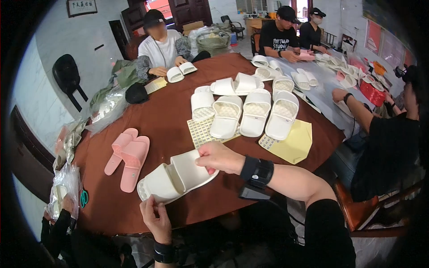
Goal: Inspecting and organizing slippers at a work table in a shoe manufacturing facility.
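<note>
In front of me, at the near edge of the table, lies a pair of white slippers (161, 182), their wide straps side by side. My right hand (221, 158) grips the right-hand end of the pair between thumb and fingers. At the left end, my left hand (155, 219) pinches the lower edge with bent fingers. Left of the pair rest two pink slippers (135, 161), one overlapping the other. Beyond my hands, several more white slippers (225, 117) stand in rows, partly over yellow sheets of small labels (196, 130).
A brown cloth (174, 114) covers the table. Plastic bags (107, 111) and green scissors (84, 198) lie along its left edge. Across sits a person (161, 47) with white slippers. Other people work at the right, around a table with more slippers (346, 76). A yellow sheet (297, 143) lies right.
</note>
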`<state>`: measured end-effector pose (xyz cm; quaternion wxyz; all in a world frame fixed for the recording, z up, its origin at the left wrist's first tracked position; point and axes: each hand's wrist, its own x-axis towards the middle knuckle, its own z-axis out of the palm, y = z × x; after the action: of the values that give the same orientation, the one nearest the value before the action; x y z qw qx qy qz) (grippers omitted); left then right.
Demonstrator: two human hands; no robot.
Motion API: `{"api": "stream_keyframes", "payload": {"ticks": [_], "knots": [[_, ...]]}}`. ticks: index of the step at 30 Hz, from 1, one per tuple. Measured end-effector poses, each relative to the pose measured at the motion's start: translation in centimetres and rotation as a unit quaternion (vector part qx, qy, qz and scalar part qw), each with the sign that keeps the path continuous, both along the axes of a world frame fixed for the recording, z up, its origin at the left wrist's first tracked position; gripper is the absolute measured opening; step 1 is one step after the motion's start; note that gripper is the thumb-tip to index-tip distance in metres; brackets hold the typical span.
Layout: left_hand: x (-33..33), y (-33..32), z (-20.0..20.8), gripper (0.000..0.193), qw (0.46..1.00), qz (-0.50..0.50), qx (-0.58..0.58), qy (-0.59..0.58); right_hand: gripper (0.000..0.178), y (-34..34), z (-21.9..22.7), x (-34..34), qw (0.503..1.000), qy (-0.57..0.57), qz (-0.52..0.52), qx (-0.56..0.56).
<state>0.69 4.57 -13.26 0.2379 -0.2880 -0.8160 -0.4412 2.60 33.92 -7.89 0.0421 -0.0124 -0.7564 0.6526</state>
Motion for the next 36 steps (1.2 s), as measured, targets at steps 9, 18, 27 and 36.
{"api": "stream_keyframes", "payload": {"ticks": [9,18,27,36], "knots": [[0.5,-1.0,2.5,0.037,0.997,0.007,0.064,-0.048,0.013,4.5,2.7,3.1,0.977,0.004,-0.119,-0.176],[-1.9,-1.3,1.2,0.032,0.996,-0.008,0.058,-0.068,0.015,15.2,4.2,4.5,0.930,0.149,-0.206,-0.264],[-1.9,-1.1,0.3,0.031,0.994,-0.024,0.065,-0.079,0.032,23.1,1.9,8.1,0.925,0.208,-0.170,-0.270],[0.0,-0.9,10.0,0.058,0.979,-0.137,0.151,-0.025,0.042,11.4,4.2,7.5,0.976,0.164,-0.040,-0.138]]}}
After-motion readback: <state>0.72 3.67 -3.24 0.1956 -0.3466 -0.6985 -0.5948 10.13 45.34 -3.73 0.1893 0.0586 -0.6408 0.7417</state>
